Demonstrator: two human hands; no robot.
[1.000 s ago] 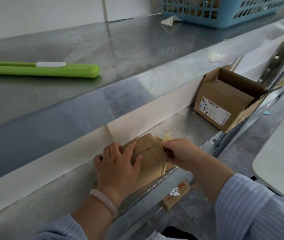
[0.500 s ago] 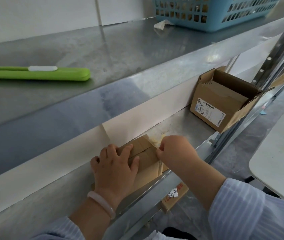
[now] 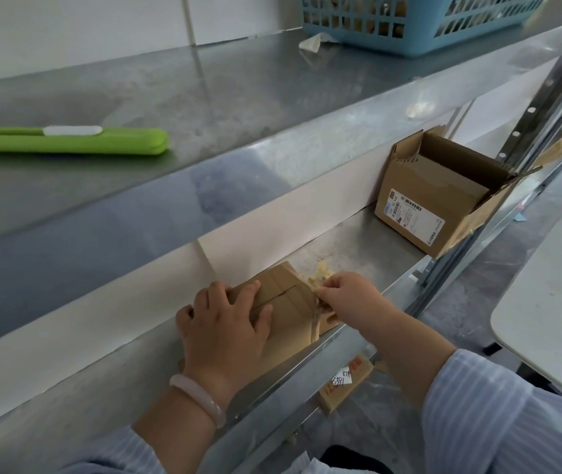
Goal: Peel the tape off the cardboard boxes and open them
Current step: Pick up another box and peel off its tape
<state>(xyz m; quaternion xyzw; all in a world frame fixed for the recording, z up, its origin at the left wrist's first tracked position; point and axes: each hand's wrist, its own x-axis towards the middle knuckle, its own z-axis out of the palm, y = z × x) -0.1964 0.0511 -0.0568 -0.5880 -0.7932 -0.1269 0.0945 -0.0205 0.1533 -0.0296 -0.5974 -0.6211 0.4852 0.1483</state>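
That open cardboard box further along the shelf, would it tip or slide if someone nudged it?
The open box probably slides easily on the smooth metal shelf. It looks empty, so likely light. Its raised flaps seem floppy.

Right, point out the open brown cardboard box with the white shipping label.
The open brown cardboard box sits on the lower metal shelf, far right of the head view, beyond the right hand.

A long flat plastic bar (image 3: 64,141) is showing bright green with a white strip, and a plastic lattice basket (image 3: 409,25) is showing pale blue. Two plain cardboard boxes (image 3: 286,302) (image 3: 440,193) are showing tan brown, the open one wearing a white printed label (image 3: 409,220). A pale pink bangle (image 3: 200,398) is sitting beside finely striped light blue sleeves (image 3: 498,419).
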